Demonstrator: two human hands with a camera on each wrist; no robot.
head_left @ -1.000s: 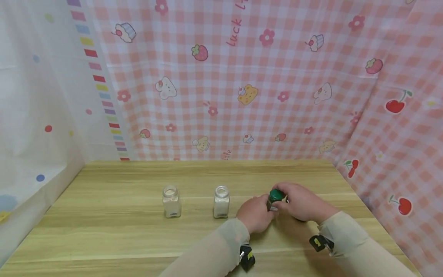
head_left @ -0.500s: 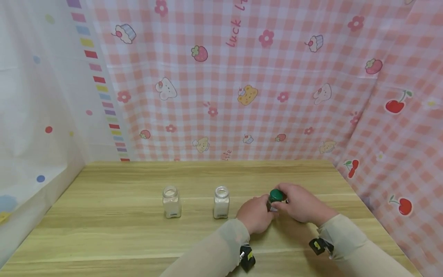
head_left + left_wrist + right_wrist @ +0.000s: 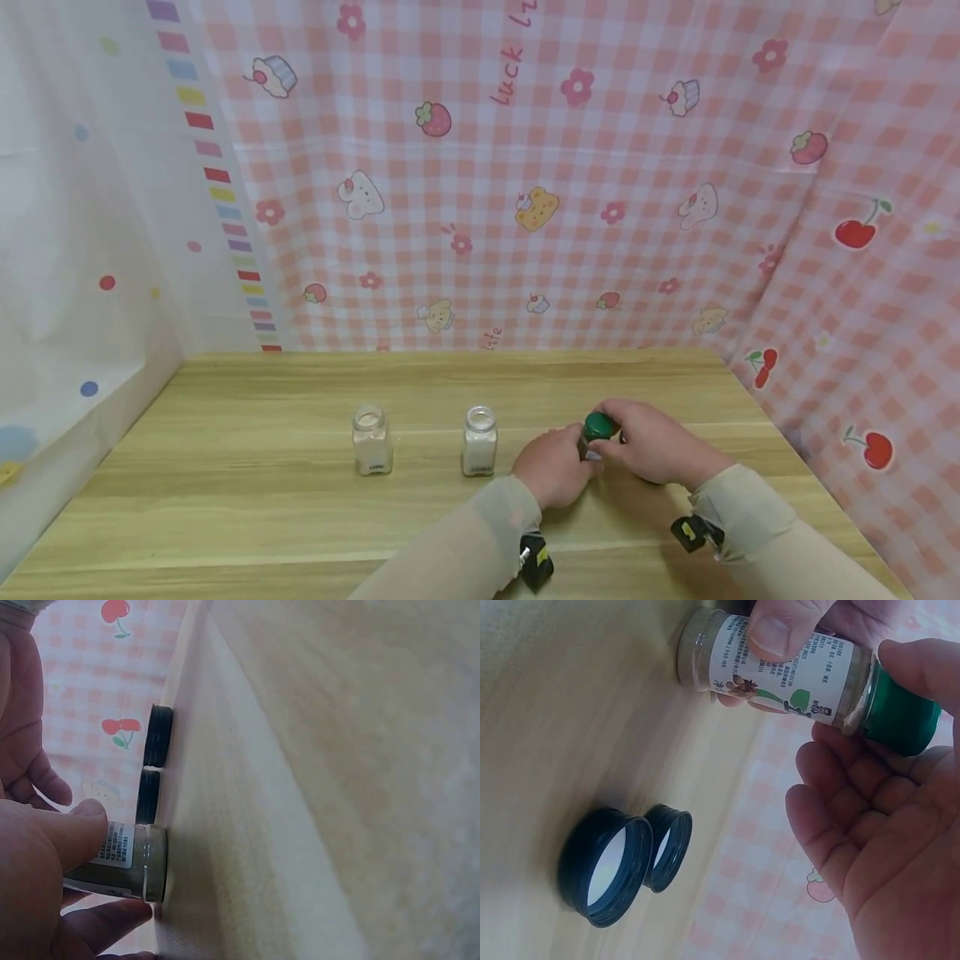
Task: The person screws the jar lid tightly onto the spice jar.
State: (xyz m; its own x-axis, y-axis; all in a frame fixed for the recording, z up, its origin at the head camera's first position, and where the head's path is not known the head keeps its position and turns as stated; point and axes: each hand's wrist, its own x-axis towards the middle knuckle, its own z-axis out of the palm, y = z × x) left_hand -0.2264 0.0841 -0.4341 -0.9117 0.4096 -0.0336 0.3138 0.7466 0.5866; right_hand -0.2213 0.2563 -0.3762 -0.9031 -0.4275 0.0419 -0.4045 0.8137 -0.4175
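My left hand grips the body of a small spice jar with a white printed label and brownish powder inside. The jar's base stands right at the table top. At the jar's top is a green screw cap, pinched between the thumb and fingers of my right hand. Seen from the right wrist, the right thumb lies on the cap, and the other fingers curve beneath it. Most of the jar is hidden by the hands in the head view.
Two uncapped glass jars of pale powder, a left jar and a middle jar, stand on the wooden table. Two black lids, a larger-looking lid and another lid, lie beside the right hand. Checked cloth hangs behind.
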